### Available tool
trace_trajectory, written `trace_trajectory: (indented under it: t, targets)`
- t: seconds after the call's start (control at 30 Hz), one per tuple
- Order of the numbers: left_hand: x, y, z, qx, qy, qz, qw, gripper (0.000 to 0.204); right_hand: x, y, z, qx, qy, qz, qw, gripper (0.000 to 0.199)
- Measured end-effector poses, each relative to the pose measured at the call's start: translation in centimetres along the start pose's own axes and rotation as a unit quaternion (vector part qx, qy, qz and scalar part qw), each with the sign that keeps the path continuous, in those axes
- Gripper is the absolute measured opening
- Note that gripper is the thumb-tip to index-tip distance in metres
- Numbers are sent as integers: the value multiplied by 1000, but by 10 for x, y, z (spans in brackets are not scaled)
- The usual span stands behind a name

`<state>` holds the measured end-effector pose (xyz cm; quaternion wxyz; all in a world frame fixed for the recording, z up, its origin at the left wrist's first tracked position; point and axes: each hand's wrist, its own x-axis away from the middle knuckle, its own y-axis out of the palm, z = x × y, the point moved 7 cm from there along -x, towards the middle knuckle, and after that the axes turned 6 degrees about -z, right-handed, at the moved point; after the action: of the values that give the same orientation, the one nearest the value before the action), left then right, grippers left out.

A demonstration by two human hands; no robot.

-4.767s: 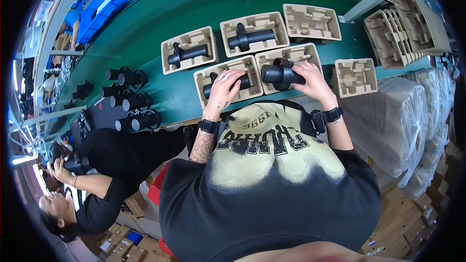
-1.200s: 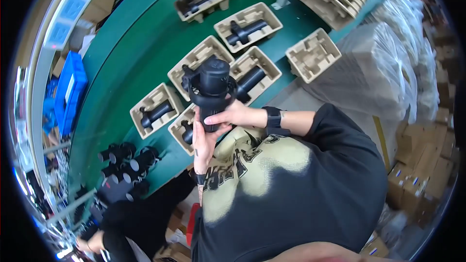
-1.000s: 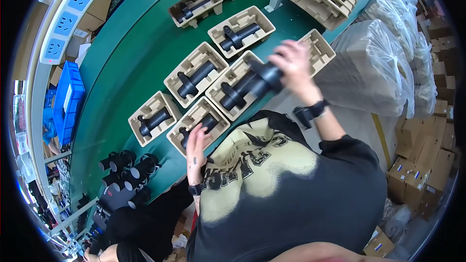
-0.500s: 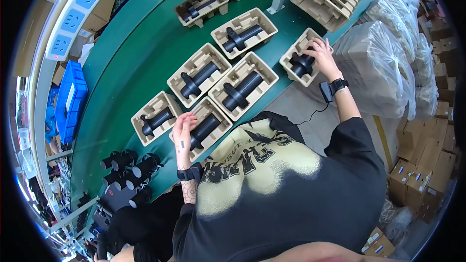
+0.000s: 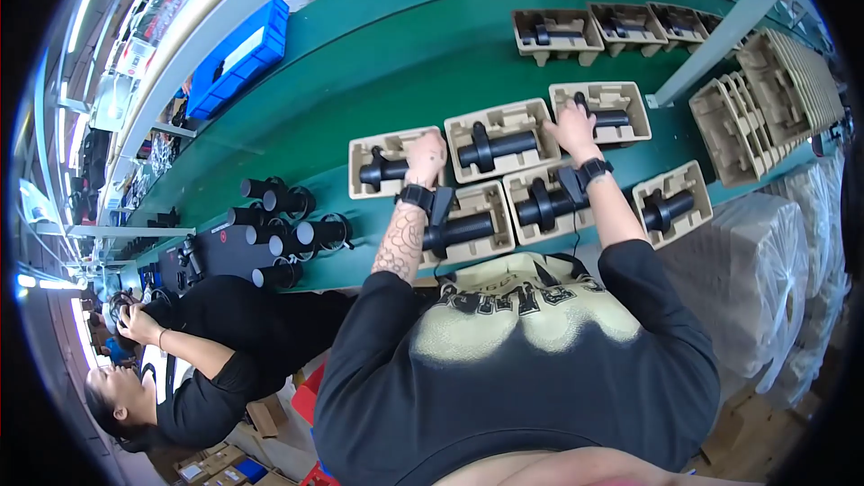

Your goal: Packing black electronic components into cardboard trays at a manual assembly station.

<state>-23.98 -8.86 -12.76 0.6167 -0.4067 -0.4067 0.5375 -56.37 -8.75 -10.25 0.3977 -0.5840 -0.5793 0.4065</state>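
Note:
My left hand (image 5: 427, 155) is closed over the right end of the leftmost beige moulded-pulp tray (image 5: 360, 182). It covers part of the black tube-shaped device (image 5: 376, 171) lying inside; its fingertips are hidden. At the back right tray (image 5: 637, 99), my right hand (image 5: 572, 130) straddles the left wall, fingers inside by the black device (image 5: 612, 118) and thumb outside. Between my hands sits another tray (image 5: 531, 112) holding a black tube with a ring (image 5: 490, 148). Closer to my body stand three more filled trays, partly behind my wrists, including the right one (image 5: 697, 182).
Several black cylinders (image 5: 319, 232) stand left on the green bench (image 5: 315, 90). A blue bin (image 5: 261, 40) is at the back left. Stacked empty trays (image 5: 774, 99) and a metal post (image 5: 720, 31) rise at right. A co-worker (image 5: 193, 364) is at the left.
The view has swung left, bringing the co-worker's upper body into sight. My left hand has gone to the leftmost tray; my right hand has left the far-right tray for the back right one.

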Motion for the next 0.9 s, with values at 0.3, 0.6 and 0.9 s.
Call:
trace_trajectory:
  t: [0.3, 0.6, 0.9]
  targets:
    - [3, 26, 1, -45, -91, -28, 994, 28, 8, 5, -35, 60, -67, -18, 996, 32]
    - [-17, -199, -51, -16, -134, 187, 973, 30, -67, -133, -212, -66, -204, 157, 964, 30]
    - [-182, -100, -117, -227, -121, -153, 954, 44, -238, 98, -182, -124, -79, 108, 983, 22]
